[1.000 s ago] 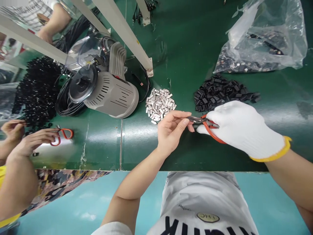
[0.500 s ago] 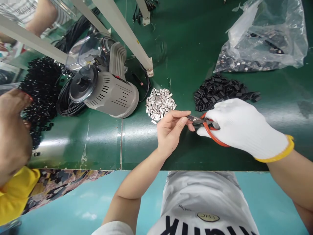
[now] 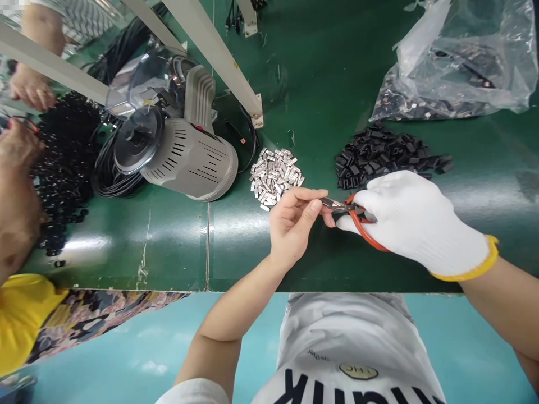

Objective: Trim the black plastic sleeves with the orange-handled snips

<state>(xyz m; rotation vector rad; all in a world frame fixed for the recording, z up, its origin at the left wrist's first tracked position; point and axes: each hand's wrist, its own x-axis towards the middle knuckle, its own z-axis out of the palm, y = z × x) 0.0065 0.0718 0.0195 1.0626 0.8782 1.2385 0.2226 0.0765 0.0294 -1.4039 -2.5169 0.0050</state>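
Between the thumb and fingers of my bare left hand [image 3: 295,221] is a small black plastic housing [image 3: 325,202]. My right hand [image 3: 416,224], in a white knit glove with a yellow cuff, is closed on red-handled pliers [image 3: 365,233]. The pliers' metal jaws meet the end of the black housing; whether they grip a metal piece there is too small to tell. Just beyond my left hand lies a pile of small silver metal connector shells [image 3: 275,175]. Beyond my right hand is a heap of black plastic housings [image 3: 379,154].
A clear plastic bag [image 3: 458,84] of small parts lies at the far right. To the left stand a grey machine [image 3: 191,157], a coiled black cable [image 3: 112,174] and a black heap of parts [image 3: 63,163]. White metal posts [image 3: 214,53] rise behind. Co-workers' hands [image 3: 19,146] are at far left.
My hands and the pliers stay nearly in place, with the right hand shifted slightly left. At far left the near co-worker's hand has drawn back and another person's hand has come into view.
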